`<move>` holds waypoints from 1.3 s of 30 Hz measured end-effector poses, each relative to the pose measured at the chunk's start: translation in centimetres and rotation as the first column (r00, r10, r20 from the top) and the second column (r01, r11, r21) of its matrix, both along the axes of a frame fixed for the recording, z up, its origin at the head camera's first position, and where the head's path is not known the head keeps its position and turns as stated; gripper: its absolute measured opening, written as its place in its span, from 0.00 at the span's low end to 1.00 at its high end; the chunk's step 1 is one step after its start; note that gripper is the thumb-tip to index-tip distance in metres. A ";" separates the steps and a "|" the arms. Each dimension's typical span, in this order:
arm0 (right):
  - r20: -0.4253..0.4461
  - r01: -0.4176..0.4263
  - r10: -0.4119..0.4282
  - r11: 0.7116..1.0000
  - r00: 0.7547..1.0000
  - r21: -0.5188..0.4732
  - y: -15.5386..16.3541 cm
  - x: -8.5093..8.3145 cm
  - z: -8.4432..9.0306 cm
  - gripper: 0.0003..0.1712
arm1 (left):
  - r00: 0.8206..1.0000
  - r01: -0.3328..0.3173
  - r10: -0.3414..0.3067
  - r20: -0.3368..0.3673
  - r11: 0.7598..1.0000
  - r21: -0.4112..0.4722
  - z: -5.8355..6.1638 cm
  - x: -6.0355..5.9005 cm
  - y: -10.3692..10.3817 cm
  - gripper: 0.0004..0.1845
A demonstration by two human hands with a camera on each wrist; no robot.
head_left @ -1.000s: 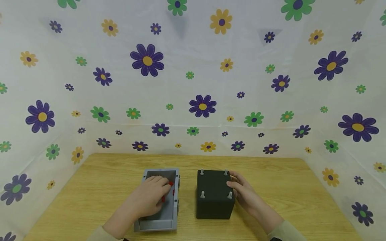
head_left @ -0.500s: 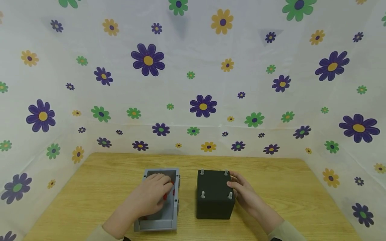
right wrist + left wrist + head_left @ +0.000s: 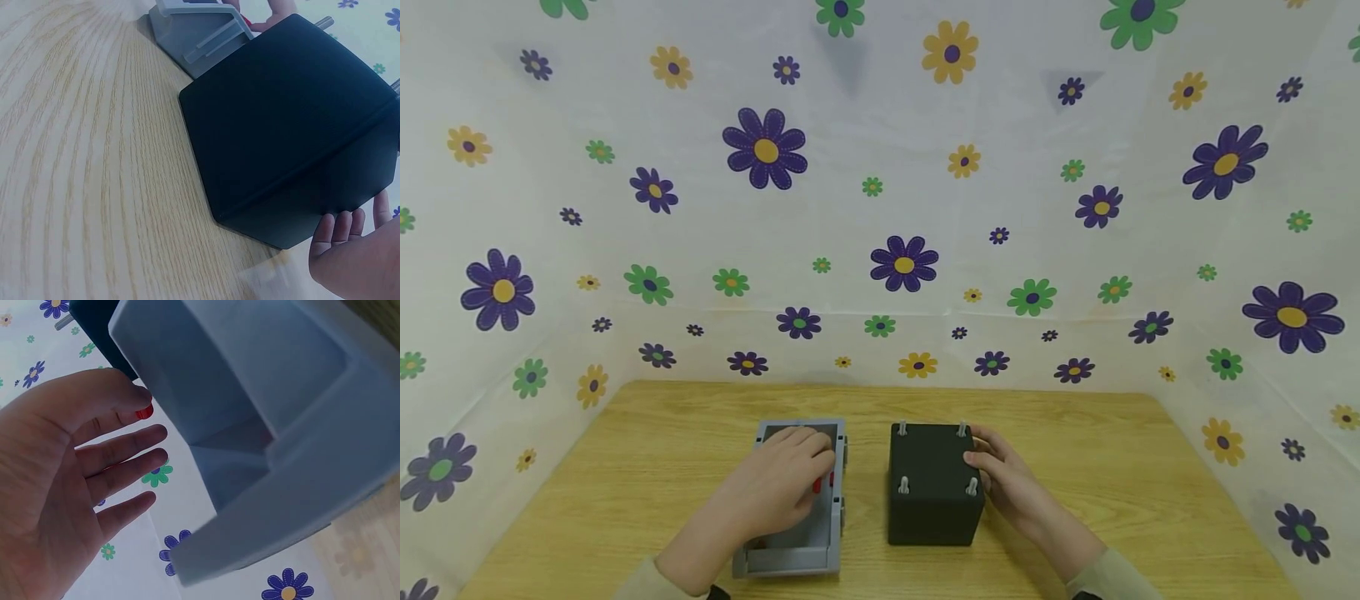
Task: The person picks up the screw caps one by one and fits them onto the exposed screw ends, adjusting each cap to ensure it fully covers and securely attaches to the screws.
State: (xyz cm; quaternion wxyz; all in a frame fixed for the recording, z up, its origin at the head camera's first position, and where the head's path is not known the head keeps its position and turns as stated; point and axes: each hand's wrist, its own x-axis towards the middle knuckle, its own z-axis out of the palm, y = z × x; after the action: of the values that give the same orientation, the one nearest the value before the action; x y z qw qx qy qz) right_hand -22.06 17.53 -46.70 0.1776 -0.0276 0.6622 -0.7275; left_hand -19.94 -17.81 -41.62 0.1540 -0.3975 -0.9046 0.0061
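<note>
Wooden bench point(image 3: 647, 450) under both hands, flowered sheet point(image 3: 880, 208) hung behind and at both sides.

Nearest: two sleeves at the lower edge of the head view. Left hand point(image 3: 778, 487) reaches down into the grey tray point(image 3: 790, 560), an open-topped box lying left of centre. Fingers point(image 3: 128, 447) lie straight and loosely spread in the wrist view; a small red part point(image 3: 144, 412) shows at the tip of the forefinger, touching or nearly so. Whether it is pinched, cannot tell. More red point(image 3: 817, 487) shows under the hand in the head view. Judgement: pick-up of the red part is in hand, not finished; nothing has left the tray.

Right hand point(image 3: 1011, 479) rests against the right side of the black box point(image 3: 932, 492), thumb on the top edge, fingers point(image 3: 340, 228) flat on the side wall. It steadies the box, with no curl round it. Box stands just beside the tray, apart from it.

Four grey pegs point(image 3: 903, 483) stand upright at the corners of the box top; all bare. Judgement: anything meant for those pegs is still to do.

Nothing lies between tray and box.
</note>
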 end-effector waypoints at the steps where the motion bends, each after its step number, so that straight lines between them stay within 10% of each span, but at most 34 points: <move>1: 0.000 0.000 0.000 1.000 1.000 -0.001 0.0 0.0 0.0 0.32 | 1.000 0.000 0.000 -0.003 1.000 -0.002 0.1 0.0 0.1 0.13; 39: 0.002 0.024 -0.024 1.000 1.000 0.007 -0.2 0.1 0.1 0.36 | 0.993 0.097 -0.096 -0.066 0.995 0.015 2.5 -0.1 3.2 0.11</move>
State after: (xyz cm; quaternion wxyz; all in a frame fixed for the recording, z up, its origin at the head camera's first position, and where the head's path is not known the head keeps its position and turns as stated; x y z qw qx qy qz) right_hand -21.97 17.34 -46.62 0.1697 -0.0183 0.6648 -0.7273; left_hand -20.06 -14.57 -39.16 0.1872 -0.4388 -0.8788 0.0033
